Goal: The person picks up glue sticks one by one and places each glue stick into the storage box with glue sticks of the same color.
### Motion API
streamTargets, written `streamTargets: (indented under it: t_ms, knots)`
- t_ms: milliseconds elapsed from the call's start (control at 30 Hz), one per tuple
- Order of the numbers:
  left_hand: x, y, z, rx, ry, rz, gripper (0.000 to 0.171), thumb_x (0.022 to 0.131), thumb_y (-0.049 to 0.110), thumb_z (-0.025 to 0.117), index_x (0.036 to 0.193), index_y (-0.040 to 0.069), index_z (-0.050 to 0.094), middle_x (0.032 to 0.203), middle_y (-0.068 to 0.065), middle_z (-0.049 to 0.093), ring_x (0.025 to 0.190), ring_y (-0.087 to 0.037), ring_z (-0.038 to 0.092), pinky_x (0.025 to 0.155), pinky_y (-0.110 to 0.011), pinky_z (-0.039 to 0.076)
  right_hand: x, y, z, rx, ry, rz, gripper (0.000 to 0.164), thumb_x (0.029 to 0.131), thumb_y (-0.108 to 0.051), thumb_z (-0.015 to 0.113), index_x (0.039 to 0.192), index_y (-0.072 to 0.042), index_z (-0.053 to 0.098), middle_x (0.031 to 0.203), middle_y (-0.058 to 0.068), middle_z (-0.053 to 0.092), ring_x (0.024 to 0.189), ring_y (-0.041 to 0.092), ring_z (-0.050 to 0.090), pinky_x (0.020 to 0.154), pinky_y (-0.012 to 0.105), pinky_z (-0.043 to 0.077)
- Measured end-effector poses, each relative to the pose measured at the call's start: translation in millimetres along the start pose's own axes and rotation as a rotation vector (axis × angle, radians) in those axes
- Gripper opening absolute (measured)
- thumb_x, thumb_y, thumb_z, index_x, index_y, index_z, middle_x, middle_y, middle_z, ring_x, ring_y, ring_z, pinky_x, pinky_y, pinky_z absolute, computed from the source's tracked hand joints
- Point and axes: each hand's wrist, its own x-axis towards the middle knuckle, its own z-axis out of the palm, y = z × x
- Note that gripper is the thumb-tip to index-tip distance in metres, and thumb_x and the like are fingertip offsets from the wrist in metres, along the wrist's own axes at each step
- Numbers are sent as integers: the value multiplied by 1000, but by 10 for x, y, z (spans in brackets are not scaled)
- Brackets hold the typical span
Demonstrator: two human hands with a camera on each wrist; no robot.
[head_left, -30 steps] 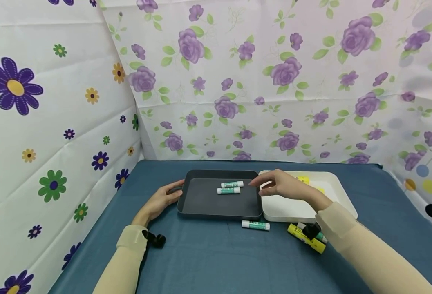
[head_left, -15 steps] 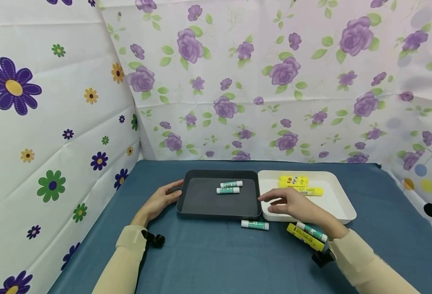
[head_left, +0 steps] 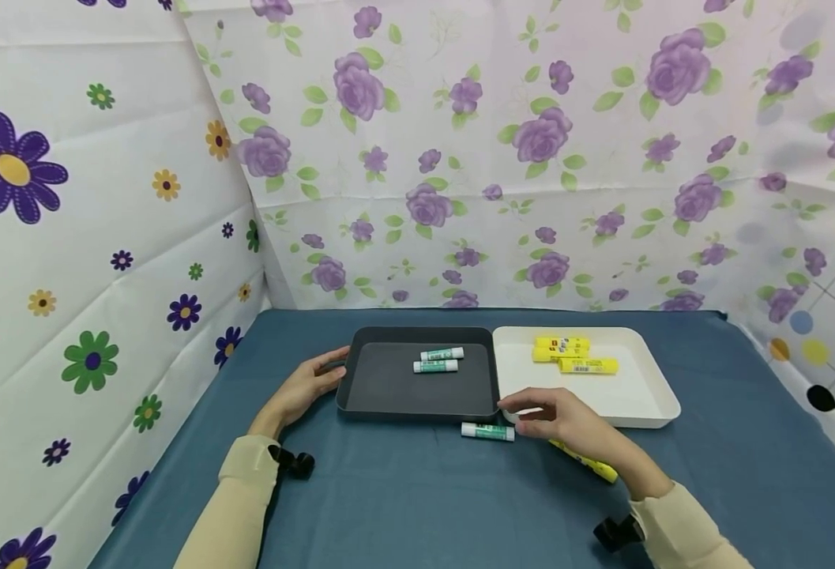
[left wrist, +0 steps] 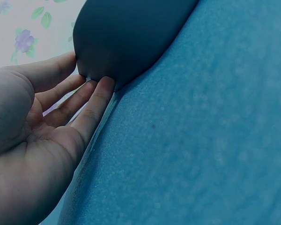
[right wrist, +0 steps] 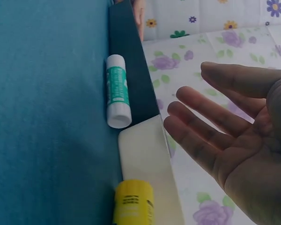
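Observation:
My left hand [head_left: 300,393] touches the left side of a dark grey tray [head_left: 381,407]; in the left wrist view its extended fingertips [left wrist: 106,85] meet the tray's outer wall. Two white-and-green glue sticks [head_left: 435,367] lie inside that tray. My right hand [head_left: 566,419] hovers with relaxed fingers and nothing in them, over the front left corner of the white tray [head_left: 645,407]. Left of its fingertips, a white-and-green glue stick [head_left: 487,431] lies on the cloth. A yellow tube [head_left: 595,465] lies partly hidden beneath the right hand.
Yellow tubes [head_left: 588,366] lie toward the back of the white tray, which stands against the dark tray's right side. Blue cloth [head_left: 403,498] covers the table. Flowered sheets [head_left: 424,158] hang behind and at the left.
My right hand has drawn back from the dark tray's right edge, down and toward me, uncovering the yellow tubes in the white tray. My left hand keeps its place at the dark tray.

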Motion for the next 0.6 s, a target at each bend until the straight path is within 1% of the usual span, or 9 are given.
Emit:
streamTargets:
  t_ms: [133,267,367,500,600]
  knots:
    - [-5,-10,-2,4,0,3,55,103,18,54,154,16,34,157,-7,30,142,-30,34,115,-47,33,-16,40,64,-11,-22,35,43,95,-23,66,134,-6,60,134,17,58,124,38,54,98,32,52]
    - [-6,-18,-3,4,-4,1,55,103,19,54,155,16,33,157,-8,29,142,-30,33,115,-46,33,-29,64,99,-46,-25,61,40,95,-20,67,133,-9,61,134,12,59,123,35,55,100,37,51]
    - [-10,-26,-9,-1,0,-2,56,103,19,54,155,15,33,158,-8,29,142,-31,33,115,-47,33,-33,63,110,-60,-40,61,38,95,-18,67,132,-9,62,133,10,59,123,34,55,100,42,50]
    - [-3,-29,-12,-2,5,-12,56,103,19,54,155,15,33,157,-7,30,142,-30,34,115,-47,33,-36,60,122,-74,-77,75,37,94,-15,67,131,-11,63,134,7,59,127,31,53,103,48,47]
    - [10,-23,-6,0,5,-10,56,103,20,55,154,16,34,157,-6,31,141,-29,35,115,-46,34,-37,64,127,-96,-86,97,38,94,-15,68,131,-13,64,135,5,58,130,30,50,105,51,44]
